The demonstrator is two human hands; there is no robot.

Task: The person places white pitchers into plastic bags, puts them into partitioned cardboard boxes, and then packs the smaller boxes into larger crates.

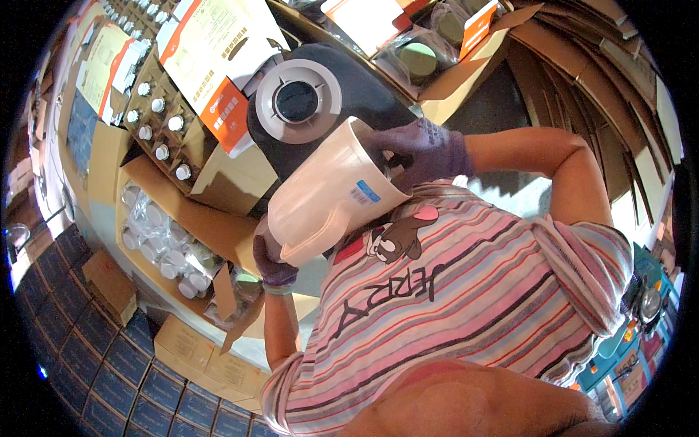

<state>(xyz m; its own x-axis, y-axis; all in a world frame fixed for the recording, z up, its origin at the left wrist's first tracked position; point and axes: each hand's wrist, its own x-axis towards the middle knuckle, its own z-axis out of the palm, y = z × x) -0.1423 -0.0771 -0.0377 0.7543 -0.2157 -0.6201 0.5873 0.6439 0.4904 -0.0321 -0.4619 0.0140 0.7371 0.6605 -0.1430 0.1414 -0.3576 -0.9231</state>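
Work in hand: a cream plastic jug [331, 193] is held tilted in front of the chest, its open mouth up and toward the person's right, its base down and to the left.
Left hand [273, 266]: in a purple glove, clenched around the base of the jug from below and carrying its weight.
Right hand [422, 153]: also in a purple glove, at the jug's mouth with its fingers hooked over the rim and reaching inside, grasping the wall there. What the fingertips touch inside is hidden.
Jug detail: a small blue-and-white sticker [362, 194] sits on the outer wall near the rim.
Around it: a black round unit with a grey ring plate [297, 100] lies just beyond the jug. Open cartons of capped bottles [162, 124] and bagged clear parts [164, 244] stand to the left. Flattened cardboard [582, 65] is stacked to the right, over a blue tiled floor [109, 364].
Doing it well: judging by the grip, the lower hand should keep the base steady while the upper hand works, and the mouth should stay turned toward the light and the eyes so the inside can be checked.
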